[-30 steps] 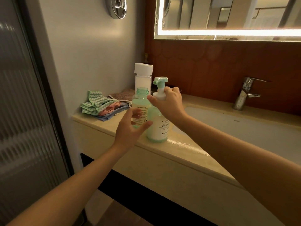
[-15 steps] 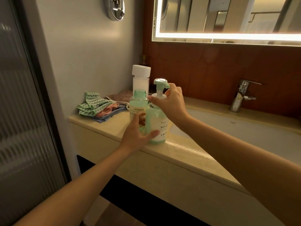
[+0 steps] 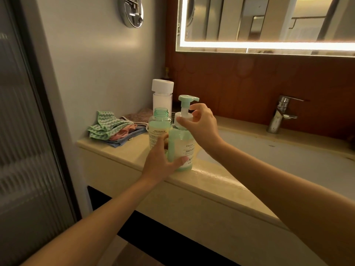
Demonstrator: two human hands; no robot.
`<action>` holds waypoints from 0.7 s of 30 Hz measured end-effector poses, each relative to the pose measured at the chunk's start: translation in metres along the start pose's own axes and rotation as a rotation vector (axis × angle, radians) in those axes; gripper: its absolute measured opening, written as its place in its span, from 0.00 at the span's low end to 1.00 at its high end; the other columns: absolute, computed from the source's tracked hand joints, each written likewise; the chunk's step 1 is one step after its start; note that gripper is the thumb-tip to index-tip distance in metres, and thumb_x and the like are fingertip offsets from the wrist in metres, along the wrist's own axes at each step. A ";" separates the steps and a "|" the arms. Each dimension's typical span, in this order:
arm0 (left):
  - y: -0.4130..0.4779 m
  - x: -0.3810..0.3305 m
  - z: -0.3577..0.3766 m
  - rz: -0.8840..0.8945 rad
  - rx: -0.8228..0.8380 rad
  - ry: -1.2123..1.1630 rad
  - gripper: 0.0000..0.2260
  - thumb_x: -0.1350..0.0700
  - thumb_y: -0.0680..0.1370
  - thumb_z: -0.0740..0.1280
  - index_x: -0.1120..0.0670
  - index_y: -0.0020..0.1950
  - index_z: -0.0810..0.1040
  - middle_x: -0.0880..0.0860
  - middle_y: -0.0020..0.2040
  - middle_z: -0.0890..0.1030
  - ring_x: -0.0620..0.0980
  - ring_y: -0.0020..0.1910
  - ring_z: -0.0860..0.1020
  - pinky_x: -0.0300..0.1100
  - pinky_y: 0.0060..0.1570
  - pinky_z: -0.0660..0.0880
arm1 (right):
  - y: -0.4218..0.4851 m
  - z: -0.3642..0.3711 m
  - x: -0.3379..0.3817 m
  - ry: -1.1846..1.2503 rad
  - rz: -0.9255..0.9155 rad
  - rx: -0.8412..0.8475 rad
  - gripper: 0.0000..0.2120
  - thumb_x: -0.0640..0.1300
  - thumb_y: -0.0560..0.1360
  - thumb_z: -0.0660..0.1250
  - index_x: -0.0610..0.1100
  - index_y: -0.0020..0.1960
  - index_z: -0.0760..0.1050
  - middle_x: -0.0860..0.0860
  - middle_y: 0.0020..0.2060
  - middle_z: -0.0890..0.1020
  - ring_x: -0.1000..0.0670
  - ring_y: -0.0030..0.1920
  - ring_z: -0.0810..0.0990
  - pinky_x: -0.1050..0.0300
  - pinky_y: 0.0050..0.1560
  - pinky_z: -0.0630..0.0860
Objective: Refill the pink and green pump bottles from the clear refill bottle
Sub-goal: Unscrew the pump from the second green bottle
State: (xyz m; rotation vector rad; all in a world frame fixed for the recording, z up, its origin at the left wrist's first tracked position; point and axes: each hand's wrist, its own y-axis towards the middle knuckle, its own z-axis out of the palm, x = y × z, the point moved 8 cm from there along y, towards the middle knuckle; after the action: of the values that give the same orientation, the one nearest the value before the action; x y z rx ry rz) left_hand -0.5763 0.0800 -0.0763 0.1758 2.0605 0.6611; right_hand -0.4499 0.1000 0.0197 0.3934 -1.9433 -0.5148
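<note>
— What was the room like?
— A beige stone counter [image 3: 217, 181] ran out from a pale wall [image 3: 86, 64], with a sunken white basin [image 3: 288, 166] and a chrome tap [image 3: 278, 116] at the right.
— And the light?
— A glowing strip edged the mirror [image 3: 269, 20] above reddish-brown panelling [image 3: 240, 83]. A ribbed glass door [image 3: 23, 131] stood at the left, and a round chrome fitting [image 3: 132, 10] hung high on the wall.

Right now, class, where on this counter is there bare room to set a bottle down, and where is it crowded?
Bare: the counter strip right of green pump bottle, fronting sink basin. Crowded: the wall corner, holding cloths, open bottle, white-capped bottle.
</note>
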 end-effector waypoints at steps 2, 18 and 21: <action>0.000 0.000 0.000 0.001 -0.018 0.005 0.33 0.47 0.66 0.75 0.51 0.66 0.64 0.49 0.59 0.75 0.45 0.56 0.74 0.34 0.48 0.69 | -0.002 0.003 0.000 0.072 0.005 0.042 0.21 0.45 0.73 0.67 0.45 0.64 0.68 0.48 0.56 0.76 0.55 0.48 0.74 0.66 0.43 0.71; 0.001 -0.001 -0.001 -0.028 -0.006 0.049 0.33 0.47 0.66 0.75 0.52 0.65 0.64 0.50 0.60 0.75 0.42 0.53 0.71 0.36 0.48 0.69 | -0.005 0.009 -0.001 0.135 0.041 0.076 0.24 0.44 0.74 0.64 0.47 0.68 0.64 0.50 0.62 0.73 0.52 0.57 0.73 0.57 0.54 0.72; 0.001 -0.001 0.000 -0.034 0.000 0.039 0.32 0.48 0.66 0.75 0.52 0.65 0.65 0.50 0.60 0.75 0.42 0.53 0.71 0.37 0.48 0.69 | -0.004 0.004 -0.001 0.061 0.033 -0.010 0.26 0.51 0.72 0.68 0.46 0.67 0.65 0.49 0.63 0.69 0.51 0.59 0.71 0.54 0.59 0.72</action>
State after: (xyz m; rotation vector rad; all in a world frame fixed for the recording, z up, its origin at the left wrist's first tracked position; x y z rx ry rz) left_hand -0.5760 0.0799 -0.0751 0.1288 2.0963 0.6488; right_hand -0.4533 0.0985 0.0152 0.3666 -1.8854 -0.4856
